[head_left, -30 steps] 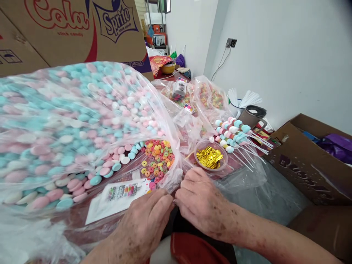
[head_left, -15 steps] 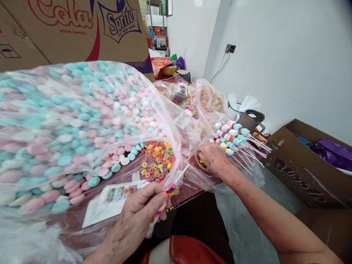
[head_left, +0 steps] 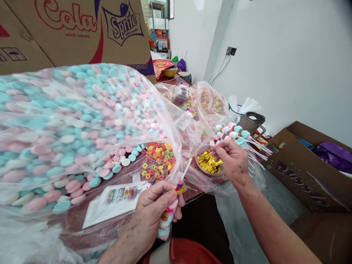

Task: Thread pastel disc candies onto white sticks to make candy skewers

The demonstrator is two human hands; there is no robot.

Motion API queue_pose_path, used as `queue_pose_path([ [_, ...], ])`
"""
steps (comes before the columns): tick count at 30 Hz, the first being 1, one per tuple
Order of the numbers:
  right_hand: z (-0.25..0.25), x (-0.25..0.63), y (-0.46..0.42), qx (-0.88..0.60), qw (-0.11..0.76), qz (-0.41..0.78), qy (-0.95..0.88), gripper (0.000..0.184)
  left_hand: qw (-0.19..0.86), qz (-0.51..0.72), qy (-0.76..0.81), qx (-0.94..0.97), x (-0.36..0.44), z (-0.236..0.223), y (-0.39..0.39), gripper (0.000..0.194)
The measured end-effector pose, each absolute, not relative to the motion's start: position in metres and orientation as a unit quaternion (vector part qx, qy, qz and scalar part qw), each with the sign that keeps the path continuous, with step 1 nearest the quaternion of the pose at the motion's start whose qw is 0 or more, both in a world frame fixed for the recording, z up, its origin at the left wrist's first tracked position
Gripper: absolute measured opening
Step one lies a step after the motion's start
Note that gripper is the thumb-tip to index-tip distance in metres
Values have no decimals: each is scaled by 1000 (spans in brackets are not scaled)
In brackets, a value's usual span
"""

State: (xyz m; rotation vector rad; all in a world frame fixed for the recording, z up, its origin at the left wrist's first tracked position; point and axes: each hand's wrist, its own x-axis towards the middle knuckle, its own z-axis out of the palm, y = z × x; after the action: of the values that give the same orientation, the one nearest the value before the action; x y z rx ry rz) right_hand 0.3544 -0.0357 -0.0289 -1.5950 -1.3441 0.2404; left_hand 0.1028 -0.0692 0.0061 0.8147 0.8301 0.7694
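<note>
My left hand (head_left: 162, 205) is closed around a bagged marshmallow candy skewer (head_left: 165, 223). Its white stick points up past my fingers, and something gold shows at the bag's gathered neck. Over the rim of a round clear tub (head_left: 198, 165), my right hand (head_left: 231, 159) pinches with its fingertips; whatever is between them is too small to make out. Gold twist ties (head_left: 209, 161) fill the tub. Beyond that hand lies a pile of marshmallow skewers (head_left: 233, 131) with white sticks. Flat printed bags (head_left: 115, 200) rest left of my left hand.
A big clear bag of pink, blue and white marshmallows (head_left: 82, 121) covers the left side, with loose ring candies (head_left: 159, 159) beside its mouth. Behind stands a large carton (head_left: 68, 47). A grey mug (head_left: 251, 121) and an open box (head_left: 302, 176) are on the right.
My hands were together at the table edge, then parted. My right hand reached into the tub and has now lifted out, while my left hand moved slightly right with the bagged skewer.
</note>
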Motion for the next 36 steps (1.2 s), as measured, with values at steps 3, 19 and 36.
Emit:
queue_pose_path([
  [3,-29,339,-38,-633,529,36,-564,16,774,344,347,402,112,4,-72,20],
  [19,-19,289,-58,-530,685,325,-379,15,766,373,337,401,124,1,-68,17],
  [36,-23,239,-79,-424,547,646,-322,15,658,437,419,447,108,-11,-65,15],
])
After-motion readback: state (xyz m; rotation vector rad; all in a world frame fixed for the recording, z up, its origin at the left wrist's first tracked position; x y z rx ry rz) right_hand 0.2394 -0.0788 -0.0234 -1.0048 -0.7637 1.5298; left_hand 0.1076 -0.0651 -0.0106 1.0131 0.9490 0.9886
